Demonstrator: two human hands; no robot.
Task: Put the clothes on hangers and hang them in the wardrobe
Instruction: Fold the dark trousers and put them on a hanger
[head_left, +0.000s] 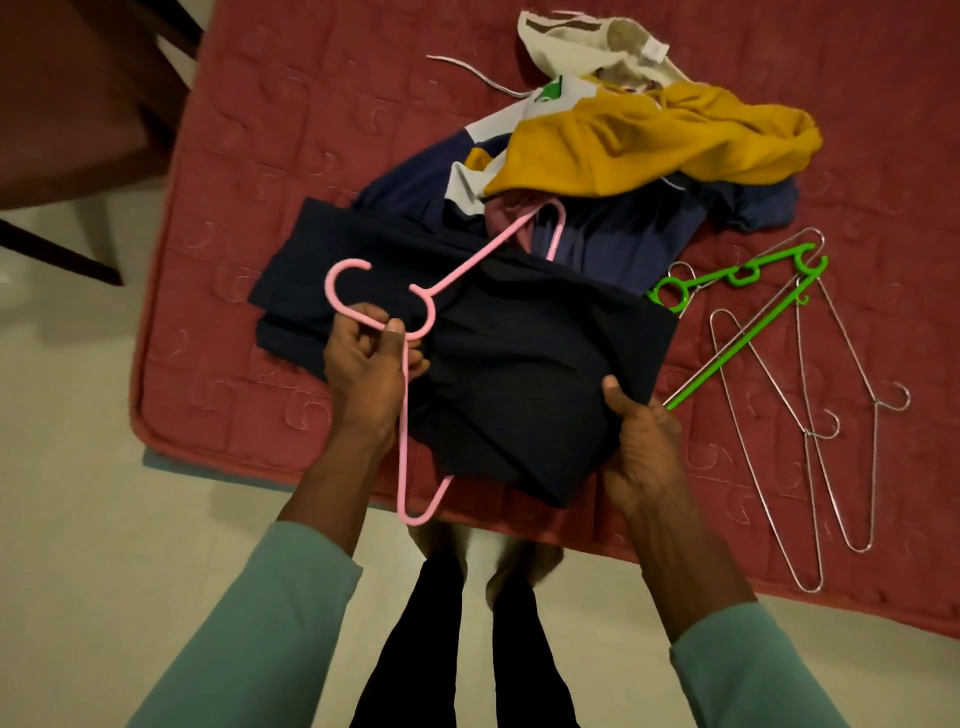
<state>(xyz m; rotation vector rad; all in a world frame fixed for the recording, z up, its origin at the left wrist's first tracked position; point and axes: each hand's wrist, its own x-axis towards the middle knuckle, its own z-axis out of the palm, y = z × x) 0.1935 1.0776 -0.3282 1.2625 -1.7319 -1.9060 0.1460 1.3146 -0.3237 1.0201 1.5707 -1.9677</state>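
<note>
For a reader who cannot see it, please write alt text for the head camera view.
A person's left hand holds a pink hanger by its neck while the right hand grips a dark folded garment threaded through it, over a red mattress. Behind lies a clothes pile; a green hanger and wire hangers lie right.

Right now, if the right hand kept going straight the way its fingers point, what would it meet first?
The right hand already grips the edge of the dark garment, fingers pointing up and left across the bed. Going on, it would push further into that garment, then probably the pink hanger held by the left hand; depth is unclear.
</note>
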